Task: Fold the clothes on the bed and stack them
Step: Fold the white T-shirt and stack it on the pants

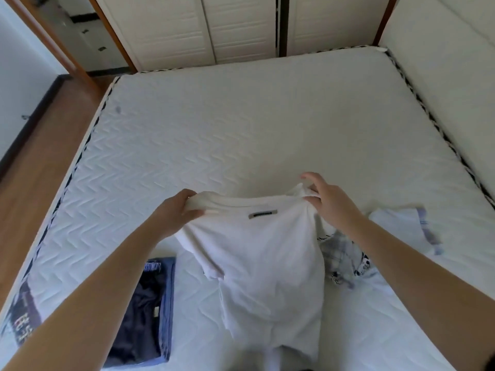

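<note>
White T-shirt [257, 253]: held up by its shoulders over the near middle of the bed, a grey label at the collar, body hanging down toward 6 o'clock.
Left hand [175, 210]: at 9 o'clock of the collar, fingers curled round the shoulder seam, gripping the cloth.
Right hand [328, 199]: at 3 o'clock of the collar, thumb and fingers pinching bunched fabric at the other shoulder.
Folded stack [147, 311]: at 8 o'clock of the shirt, dark navy garment lying on blue ones, flat on the bed.
Loose clothes [345, 258]: at 3 o'clock, a pale plaid piece crumpled just beside the shirt; a white garment [401, 226] with bluish trim farther right.
Bed [241, 124]: white quilted mattress, bare toward 12 o'clock.
Wardrobe doors [203, 28]: white, beyond the far edge.
Floor [40, 145]: wood, at 9 o'clock.
</note>
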Tool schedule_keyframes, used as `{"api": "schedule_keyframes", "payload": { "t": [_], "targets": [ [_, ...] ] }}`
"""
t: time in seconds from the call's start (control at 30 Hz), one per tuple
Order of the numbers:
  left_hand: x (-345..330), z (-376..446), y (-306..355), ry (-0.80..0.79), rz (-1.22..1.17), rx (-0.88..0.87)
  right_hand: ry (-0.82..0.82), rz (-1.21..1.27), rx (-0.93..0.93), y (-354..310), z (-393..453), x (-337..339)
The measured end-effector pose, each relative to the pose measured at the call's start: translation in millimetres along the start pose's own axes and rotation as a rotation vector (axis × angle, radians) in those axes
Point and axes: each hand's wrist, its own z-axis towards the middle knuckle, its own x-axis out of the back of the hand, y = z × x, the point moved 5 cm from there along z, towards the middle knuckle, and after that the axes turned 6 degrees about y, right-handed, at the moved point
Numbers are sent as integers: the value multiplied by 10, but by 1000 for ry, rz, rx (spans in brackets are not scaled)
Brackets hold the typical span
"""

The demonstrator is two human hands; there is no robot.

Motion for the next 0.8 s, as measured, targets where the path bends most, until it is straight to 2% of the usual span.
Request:
{"api": "schedule_keyframes", "payload": {
  "t": [0.17, 0.33, 0.47, 0.53, 0.7, 0.8],
  "targets": [
    [-106, 451, -238, 97, 137, -56, 34, -92, -90, 268, 345, -291],
    [-140, 916, -378, 209, 143, 14, 108, -239, -57, 421, 794, -521],
    [-111, 1486, -345, 239, 114, 24, 179, -337, -92, 533, 1317, -527],
    [-108, 1846, -302, 208, 131, 18, 164, -361, -114, 631, 1635, -525],
    [-146, 2697, -227, 219, 168, 19, 156, -207, -205, 906, 2339, -623],
    [-383, 2981, -300, 296, 35, 64, 108, -52, -304, 1140, 2609, -865]
  ]
}}
